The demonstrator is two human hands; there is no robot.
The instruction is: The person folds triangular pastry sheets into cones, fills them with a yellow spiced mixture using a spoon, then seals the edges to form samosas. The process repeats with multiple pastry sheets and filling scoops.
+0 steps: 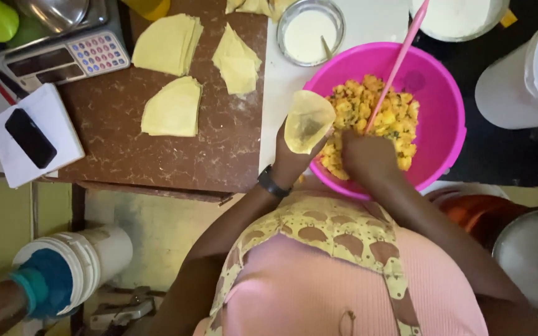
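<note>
My left hand [291,158] holds a pale yellow pastry sheet folded into an open cone [307,121], just left of the pink bowl [443,118]. My right hand [365,155] reaches into the bowl, fingers down in the yellow chunky filling [375,115], near the lower end of a pink spoon handle [400,62] that leans out toward the top. I cannot tell whether the right hand grips the spoon or a bit of filling. Stacks of cut pastry sheets [172,107] lie on the brown table.
A small bowl of white paste [309,32] stands beside the pink bowl. A scale with a keypad [70,53], a notepad with a black phone [30,137], white buckets [524,74] and a tub [73,264] on the floor surround the table [219,149].
</note>
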